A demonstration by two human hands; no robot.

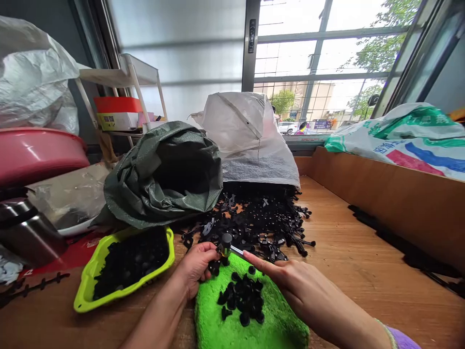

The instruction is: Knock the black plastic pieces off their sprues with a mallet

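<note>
Both hands meet at the far edge of a green towel [250,325] on the wooden table [348,261]. Curled shut, the left hand [196,266] pinches a small black plastic piece [214,265] at its fingertips. With its forefinger stretched out, the right hand [290,281] grips a slim metal tool [232,249] whose black round head sits just above that piece. Loose black caps [242,295] lie heaped on the towel. Beyond the hands spreads a pile of black plastic strips [261,218], spilling from a white sack [250,135]. Left of the towel, a yellow-green tray [87,286] holds more black parts, with a dark green sack [163,174] behind it.
</note>
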